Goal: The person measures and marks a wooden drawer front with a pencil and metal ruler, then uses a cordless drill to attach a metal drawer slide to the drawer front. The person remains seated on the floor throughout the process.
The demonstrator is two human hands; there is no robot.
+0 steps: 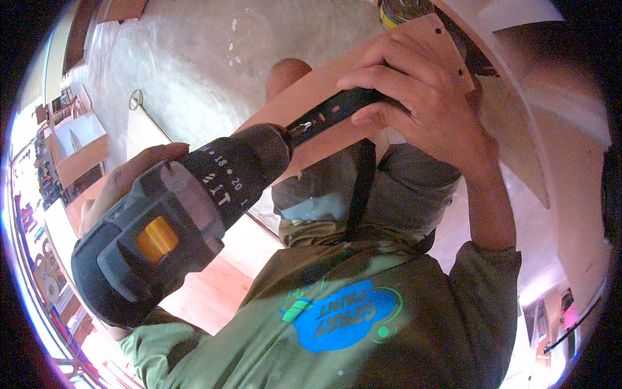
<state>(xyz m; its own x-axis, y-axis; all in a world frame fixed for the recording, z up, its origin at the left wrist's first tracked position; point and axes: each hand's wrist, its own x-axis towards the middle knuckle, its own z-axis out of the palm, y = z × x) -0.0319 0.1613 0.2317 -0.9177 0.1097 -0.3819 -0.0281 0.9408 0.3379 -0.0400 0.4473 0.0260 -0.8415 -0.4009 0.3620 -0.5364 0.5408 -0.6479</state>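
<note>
Dark-grey, blocky drill point(172, 227) is filling 8–9 o'clock; left hand point(133, 172) is wrapping its far side, fingers mostly hidden, so can't tell trigger grip. Right hand point(424, 97), 1–2 o'clock, is pinching black slotted strip point(334, 110) between thumb and forefinger over tan board point(291, 105), 12–1 o'clock. Keeping silvery tip point(303, 128) in line and bracing firmly is probably helping. Strip is looking metallic, narrow; board is looking flat, woody, showing small round holes.

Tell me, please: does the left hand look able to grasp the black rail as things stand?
Probably not: the left hand is busy holding the drill, which lies between it and the black rail; the right hand holds the rail's other end.
</note>
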